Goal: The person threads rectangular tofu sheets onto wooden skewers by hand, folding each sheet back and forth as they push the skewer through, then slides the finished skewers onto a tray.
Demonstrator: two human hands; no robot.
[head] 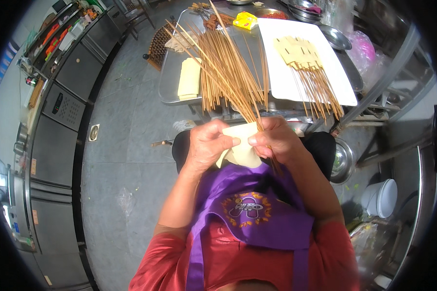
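Note:
Above my lap, my left hand (pixel 209 143) pinches a pale yellow sheet, likely tofu skin (pixel 244 143), between thumb and fingers. My right hand (pixel 279 140) grips the sheet's other side along with several thin wooden skewers (pixel 256 112). The sheet is folded and its lower edge hangs loose; whether a skewer pierces it, I cannot tell. Just beyond my hands, a large pile of skewers (pixel 225 69) lies on the metal table (pixel 171 69). Left of the pile rests a stack of similar sheets (pixel 189 78). On the right, skewered sheets (pixel 298 51) lie on a white board (pixel 273 72).
A yellow packet (pixel 245 20), a bowl of red food (pixel 273 14) and metal bowls (pixel 333 36) stand farther back. A woven chair (pixel 158 51) touches the table's left side. Right of me are a metal basin (pixel 344 162), a white bucket (pixel 380 198) and a metal rack (pixel 397 72).

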